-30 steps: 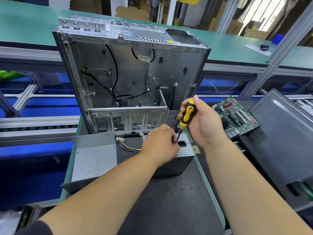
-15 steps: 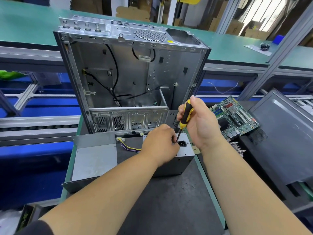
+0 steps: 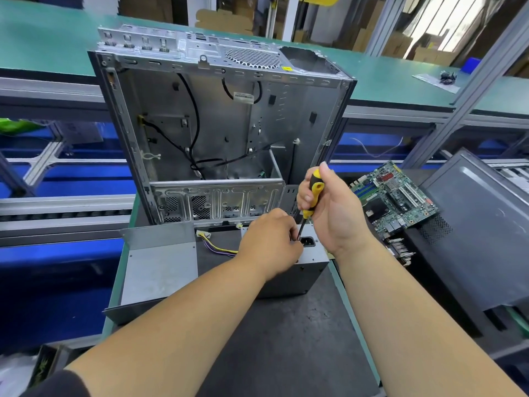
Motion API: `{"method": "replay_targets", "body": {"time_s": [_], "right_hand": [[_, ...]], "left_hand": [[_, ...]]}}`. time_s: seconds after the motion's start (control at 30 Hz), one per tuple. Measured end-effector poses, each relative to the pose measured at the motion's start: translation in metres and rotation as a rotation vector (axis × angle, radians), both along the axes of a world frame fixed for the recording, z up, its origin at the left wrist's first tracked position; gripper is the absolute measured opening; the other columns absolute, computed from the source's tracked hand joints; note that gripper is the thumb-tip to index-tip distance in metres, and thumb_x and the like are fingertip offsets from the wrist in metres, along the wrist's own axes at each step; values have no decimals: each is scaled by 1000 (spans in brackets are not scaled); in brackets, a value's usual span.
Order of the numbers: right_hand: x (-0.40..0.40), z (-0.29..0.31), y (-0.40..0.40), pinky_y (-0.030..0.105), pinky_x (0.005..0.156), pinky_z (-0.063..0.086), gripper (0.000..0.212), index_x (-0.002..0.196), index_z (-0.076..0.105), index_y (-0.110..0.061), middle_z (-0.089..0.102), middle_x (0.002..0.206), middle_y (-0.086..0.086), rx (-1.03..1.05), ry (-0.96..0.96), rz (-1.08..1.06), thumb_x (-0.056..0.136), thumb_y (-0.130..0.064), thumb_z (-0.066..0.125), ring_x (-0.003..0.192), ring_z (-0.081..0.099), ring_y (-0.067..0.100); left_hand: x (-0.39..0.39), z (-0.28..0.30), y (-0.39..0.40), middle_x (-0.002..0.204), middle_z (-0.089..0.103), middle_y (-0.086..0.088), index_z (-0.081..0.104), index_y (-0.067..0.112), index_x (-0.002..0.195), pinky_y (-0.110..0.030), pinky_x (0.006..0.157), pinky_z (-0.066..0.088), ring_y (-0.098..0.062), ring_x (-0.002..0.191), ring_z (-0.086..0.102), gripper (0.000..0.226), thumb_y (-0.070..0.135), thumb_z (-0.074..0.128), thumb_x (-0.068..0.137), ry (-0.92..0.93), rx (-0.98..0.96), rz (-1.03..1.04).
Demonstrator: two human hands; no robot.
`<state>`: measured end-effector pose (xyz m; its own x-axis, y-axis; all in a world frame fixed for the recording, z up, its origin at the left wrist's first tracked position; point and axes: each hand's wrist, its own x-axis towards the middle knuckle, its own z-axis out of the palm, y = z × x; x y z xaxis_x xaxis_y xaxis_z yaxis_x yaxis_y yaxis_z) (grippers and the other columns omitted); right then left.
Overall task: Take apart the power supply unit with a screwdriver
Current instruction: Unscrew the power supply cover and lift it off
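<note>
The right hand (image 3: 333, 213) wraps its grip around the yellow-and-black screwdriver (image 3: 312, 196), thumb on top, shaft angled down to the power supply unit (image 3: 303, 270). The left hand (image 3: 270, 247) rests curled on the unit, fingertips pinching the shaft near the tip. The open computer case (image 3: 223, 130) stands behind, holding loose black cables (image 3: 194, 130). The unit, a grey metal box, sits on the dark bench (image 3: 286, 339), its socket facing up.

A single head-worn wide-angle view looks forward and steeply down, close over the dark grey matted work surface (image 3: 286, 339), with the open silver metal computer case (image 3: 223, 124) just ahead.
</note>
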<state>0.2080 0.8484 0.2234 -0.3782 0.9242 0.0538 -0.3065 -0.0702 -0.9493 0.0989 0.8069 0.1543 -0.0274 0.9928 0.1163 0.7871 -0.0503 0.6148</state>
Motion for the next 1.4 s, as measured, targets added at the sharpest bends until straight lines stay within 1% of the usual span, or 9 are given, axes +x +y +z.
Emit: {"method": "replay_targets", "body": {"time_s": [0.17,0.33,0.63,0.8,0.93,1.03,1.17,1.27,1.4], "right_hand": [[5,2,5,33,71,45,22,84,49,-16,62,74,2,-5,-4,-77,100,-31,49,64,53,18],[10,3,12,33,71,52,22,87,54,-11,62,72,3,-69,17,-129,101,-28,52,63,59,18],[5,2,5,26,57,35,56,72,53,-9,36,58,3,-38,52,-36,108,-42,24,56,33,16],[5,0,4,30,66,38,27,86,47,-14,48,65,1,13,-8,-18,103,-35,41,61,42,16],[7,0,8,33,76,51,24,85,52,-14,62,76,2,29,-23,-64,101,-32,49,68,58,17],[7,4,12,30,72,53,32,86,58,-9,60,74,3,-38,-7,-71,104,-33,46,67,58,16],[3,4,11,25,60,40,59,73,59,-11,45,60,2,-84,4,-45,108,-44,26,56,41,15],[1,3,8,27,58,35,65,70,58,-12,39,59,2,-57,3,-9,106,-52,21,56,35,16],[3,2,7,28,61,34,36,82,52,-13,42,62,2,-1,-5,11,100,-43,42,59,36,16]], "left_hand": [[0,0,0,104,51,10,51,30,72,-29,71,31,-19,94,49,12,25,60,79,-14,0,18],[0,0,0,105,52,11,52,30,74,-29,72,32,-18,95,48,10,25,59,80,-23,-3,12],[0,0,0,105,52,10,55,29,77,-29,72,32,-19,97,49,7,24,58,79,-25,-13,9],[-1,0,1,105,52,9,49,31,72,-30,72,33,-20,96,49,12,25,57,79,-19,-19,-3],[-1,-1,2,104,51,10,48,31,70,-30,72,36,-20,96,50,14,27,59,78,-17,-26,-5],[-2,-1,2,104,50,11,49,31,72,-30,72,36,-19,97,49,12,29,60,77,-19,-29,-6],[-1,-1,1,104,50,11,49,32,72,-30,71,34,-19,97,49,12,30,60,76,-17,-27,-1],[-1,0,1,103,50,11,48,33,72,-30,71,34,-19,95,49,13,30,60,75,-20,-24,-8],[-2,1,0,103,50,10,49,33,75,-30,72,36,-18,96,49,12,32,61,75,-25,-26,-18]]}}
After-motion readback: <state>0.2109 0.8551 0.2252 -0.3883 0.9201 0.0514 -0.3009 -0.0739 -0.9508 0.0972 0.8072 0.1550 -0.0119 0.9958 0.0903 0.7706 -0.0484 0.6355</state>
